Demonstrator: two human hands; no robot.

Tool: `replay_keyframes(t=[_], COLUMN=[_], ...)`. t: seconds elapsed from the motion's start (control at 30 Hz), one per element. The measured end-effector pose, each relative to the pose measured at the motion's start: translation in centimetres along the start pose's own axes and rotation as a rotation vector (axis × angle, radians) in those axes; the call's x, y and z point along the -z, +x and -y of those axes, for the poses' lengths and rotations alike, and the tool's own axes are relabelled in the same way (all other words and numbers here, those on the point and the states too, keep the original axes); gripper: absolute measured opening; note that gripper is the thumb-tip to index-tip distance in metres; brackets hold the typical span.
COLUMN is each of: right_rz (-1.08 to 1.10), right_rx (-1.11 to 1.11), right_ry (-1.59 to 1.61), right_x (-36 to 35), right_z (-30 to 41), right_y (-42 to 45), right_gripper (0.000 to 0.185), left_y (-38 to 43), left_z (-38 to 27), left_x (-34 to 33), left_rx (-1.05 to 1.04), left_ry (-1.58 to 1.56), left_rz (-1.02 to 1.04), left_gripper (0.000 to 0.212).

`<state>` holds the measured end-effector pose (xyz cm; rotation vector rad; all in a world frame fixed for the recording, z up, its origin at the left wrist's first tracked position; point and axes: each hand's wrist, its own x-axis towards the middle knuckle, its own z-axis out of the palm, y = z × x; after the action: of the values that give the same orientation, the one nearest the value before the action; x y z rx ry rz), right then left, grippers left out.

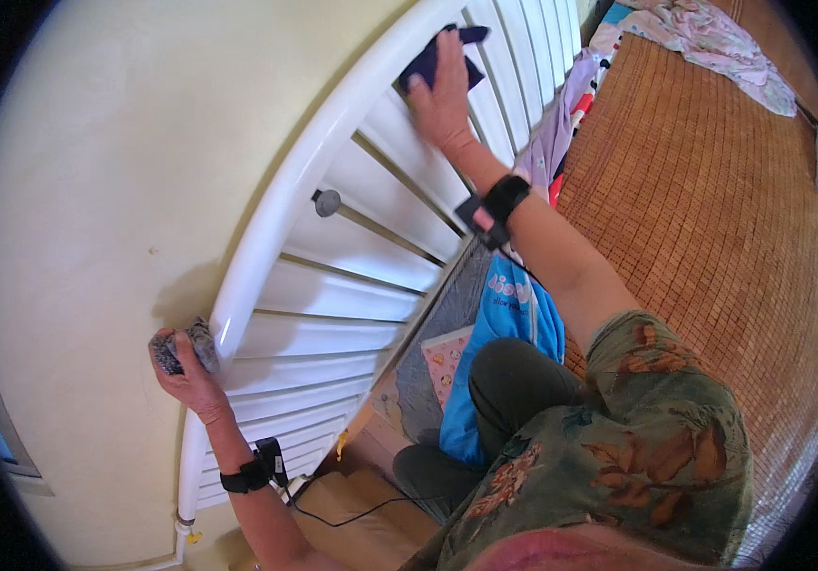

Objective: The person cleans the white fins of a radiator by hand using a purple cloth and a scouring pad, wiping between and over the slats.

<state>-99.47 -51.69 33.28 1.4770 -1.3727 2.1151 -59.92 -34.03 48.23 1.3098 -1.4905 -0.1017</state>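
A white panel radiator point(341, 235) with upright slats and a rounded end pipe runs along the wall before me. My right hand point(445, 100) lies on a dark navy cloth point(420, 68), pressing it against the slats near the radiator's pipe. Its fingers are stretched out over the fabric. Beside the other end of the pipe, my left hand point(191, 385) holds a crumpled grey cloth point(202, 342), which touches or nearly touches the pipe. A round grey knob point(327, 203) sits between two slats.
A brown woven mat point(687, 164) covers a bed to the right, with a crumpled floral cloth point(723, 57) on it. A blue printed fabric point(505, 321) hangs by my knee. A pink patterned box or book point(445, 360) lies below the radiator. A yellow-handled valve point(195, 537) is at lower left.
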Motion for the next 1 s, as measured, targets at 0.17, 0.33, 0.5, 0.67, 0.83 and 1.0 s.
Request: replay_keyframes(t=[0.17, 0.33, 0.5, 0.67, 0.83, 1.0], right_rz=[0.054, 0.044, -0.026, 0.087, 0.032, -0.167], right_rx=[-0.081, -0.367, -0.188, 0.114, 0.138, -0.037], right_ry=[0.047, 0.049, 0.235, 0.158, -0.022, 0.082], right_x=[0.6, 1.4, -1.0, 0.0, 1.2, 2.2], right_z=[-2.6, -7.9, -1.5, 2.4, -4.4, -10.6], right_y=[-6.1, -12.6, -2.3, 2.2, 2.8, -0.3], right_gripper=[0.065, 0.062, 0.062, 0.057, 0.054, 0.049], left_y=[-0.8, 0.4, 0.6, 0.3, 0.3, -0.2], left_z=[0.0, 0.3, 0.4, 1.5, 2.6, 0.7], left_x=[0.1, -1.0, -0.2, 0.5, 0.3, 0.0], left_rx=[-0.027, -0.069, -0.098, -0.061, 0.018, 0.028], left_ry=[0.029, 0.034, 0.119, 0.091, 0.018, 0.150], left_rz=[-0.053, -0.038, -0.051, -0.027, -0.036, -0.092], left_gripper=[0.019, 0.021, 0.022, 0.024, 0.028, 0.039])
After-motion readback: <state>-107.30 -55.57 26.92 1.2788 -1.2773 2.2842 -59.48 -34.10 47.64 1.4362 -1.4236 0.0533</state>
